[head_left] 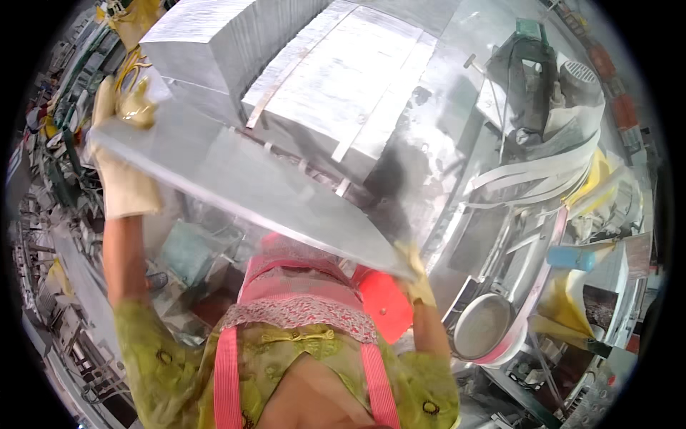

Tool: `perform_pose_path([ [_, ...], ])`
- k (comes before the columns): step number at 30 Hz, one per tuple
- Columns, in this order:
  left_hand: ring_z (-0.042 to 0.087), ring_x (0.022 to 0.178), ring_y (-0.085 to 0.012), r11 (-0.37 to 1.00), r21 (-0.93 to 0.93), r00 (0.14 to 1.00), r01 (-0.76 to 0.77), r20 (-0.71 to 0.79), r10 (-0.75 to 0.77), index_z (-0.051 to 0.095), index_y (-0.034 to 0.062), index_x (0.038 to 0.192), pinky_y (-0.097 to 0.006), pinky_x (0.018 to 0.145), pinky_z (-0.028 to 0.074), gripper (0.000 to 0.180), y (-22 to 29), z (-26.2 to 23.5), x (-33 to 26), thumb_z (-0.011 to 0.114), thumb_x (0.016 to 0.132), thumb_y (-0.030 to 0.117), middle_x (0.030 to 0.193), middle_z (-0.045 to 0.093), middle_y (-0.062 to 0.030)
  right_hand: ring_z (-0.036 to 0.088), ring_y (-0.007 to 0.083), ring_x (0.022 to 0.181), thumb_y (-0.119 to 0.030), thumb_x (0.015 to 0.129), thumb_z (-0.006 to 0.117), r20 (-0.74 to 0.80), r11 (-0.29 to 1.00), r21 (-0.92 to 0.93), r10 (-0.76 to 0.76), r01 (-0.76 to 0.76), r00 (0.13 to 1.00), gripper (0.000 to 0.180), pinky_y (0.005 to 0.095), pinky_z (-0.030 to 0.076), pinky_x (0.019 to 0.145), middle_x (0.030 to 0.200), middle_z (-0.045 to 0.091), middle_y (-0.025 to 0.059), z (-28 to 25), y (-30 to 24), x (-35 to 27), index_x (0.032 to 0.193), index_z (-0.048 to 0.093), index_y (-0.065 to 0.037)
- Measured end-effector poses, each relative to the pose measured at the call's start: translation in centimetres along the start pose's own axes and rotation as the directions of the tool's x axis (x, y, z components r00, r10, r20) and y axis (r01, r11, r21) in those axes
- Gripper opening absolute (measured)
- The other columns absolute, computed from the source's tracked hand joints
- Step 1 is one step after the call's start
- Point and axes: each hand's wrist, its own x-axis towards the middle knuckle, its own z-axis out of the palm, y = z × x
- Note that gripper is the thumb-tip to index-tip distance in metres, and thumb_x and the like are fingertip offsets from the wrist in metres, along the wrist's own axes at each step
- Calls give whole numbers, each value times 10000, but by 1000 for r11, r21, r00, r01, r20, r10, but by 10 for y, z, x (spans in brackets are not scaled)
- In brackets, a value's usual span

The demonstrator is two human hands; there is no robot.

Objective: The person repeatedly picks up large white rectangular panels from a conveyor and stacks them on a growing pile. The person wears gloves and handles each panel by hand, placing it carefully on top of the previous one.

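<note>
A thin, flat grey slab slants across in front of me, its left end higher and farther off than its right. My left hand, in a pale yellow work glove, is closed on the slab's left end. My right hand, also gloved, grips the right end low beside my body; its fingers are partly hidden and blurred. Just beyond the slab lies a low stack of slabs with a whitish top and narrow strips laid over it. A taller stack of thin grey slabs rises behind on the left.
At the right are a dark power tool, curling white strips, a round pale basin and a blue cylinder. A red flap hangs by my right arm. Clutter and a greenish square block lie at lower left.
</note>
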Motion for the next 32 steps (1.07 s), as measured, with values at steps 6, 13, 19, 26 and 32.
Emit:
perform_pose_path([
  [6, 581, 668, -241, 940, -321, 941, 117, 338, -2, 600, 16, 808, -393, 993, 465, 341, -92, 141, 36, 582, 980, 310, 734, 586, -119, 642, 221, 849, -495, 911, 641, -56, 955, -295, -33, 15, 998, 598, 321, 516, 751, 1097, 670, 112, -6, -46, -52, 1261, 590, -13],
  [13, 584, 968, -256, 770, -570, 955, 287, 101, -280, 591, -8, 1170, -429, 1158, 319, 421, -226, 106, 122, 429, 1027, 353, 951, 629, -148, 662, 169, 919, -304, 883, 729, -97, 848, -432, -382, 307, 919, 482, 275, 523, 769, 1059, 685, 108, 27, -155, 29, 1179, 634, 64],
  [19, 453, 1310, -276, 785, -565, 930, 255, -81, -360, 399, 13, 1460, -423, 1140, 336, 639, -253, 100, 131, 305, 1027, 474, 1478, 422, -155, 679, 159, 862, -262, 890, 725, -6, 842, -382, -413, 379, 911, 461, 274, 547, 759, 1024, 699, 100, 95, -260, 86, 1186, 620, 75],
  [26, 444, 1323, -280, 845, -453, 898, 284, -184, -400, 383, 35, 1471, -453, 1105, 388, 642, -304, 140, 173, 523, 979, 423, 1425, 452, -171, 675, 152, 869, -246, 913, 702, 139, 796, -380, -454, 470, 880, 413, 275, 539, 775, 1040, 698, 78, 143, -383, 193, 1181, 630, 60],
  [32, 458, 1317, -262, 890, -253, 891, 380, -158, -425, 392, 82, 1473, -407, 1121, 378, 672, -365, 208, 242, 705, 900, 238, 1414, 477, -140, 647, 143, 855, -182, 878, 740, 95, 816, -415, -402, 403, 911, 375, 260, 512, 756, 1003, 692, 76, 197, -493, 302, 1135, 653, 78],
])
